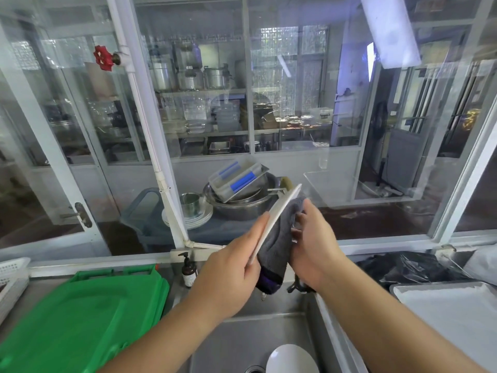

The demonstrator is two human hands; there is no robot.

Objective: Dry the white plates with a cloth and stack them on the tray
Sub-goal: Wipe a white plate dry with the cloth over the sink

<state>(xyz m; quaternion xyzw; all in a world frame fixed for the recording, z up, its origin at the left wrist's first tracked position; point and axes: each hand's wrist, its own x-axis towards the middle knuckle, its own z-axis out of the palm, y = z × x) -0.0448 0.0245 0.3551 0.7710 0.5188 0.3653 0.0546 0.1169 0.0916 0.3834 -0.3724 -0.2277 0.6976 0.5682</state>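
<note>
Drying is under way: left hand (228, 270) grips a white plate (279, 214) edge-on above the sink (242, 340), right hand (312, 246) clutching the grey cloth (274, 246) against it. Tray (451, 313) at right looks bare (nothing stacked yet); another plate (291, 359) waits in the sink.

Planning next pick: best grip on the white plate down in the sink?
Pinch the white plate in the sink at its upper rim, coming from above. It seems to lean there, only its top in view, so that edge is the exposed part. Left hand and right hand are occupied.
</note>
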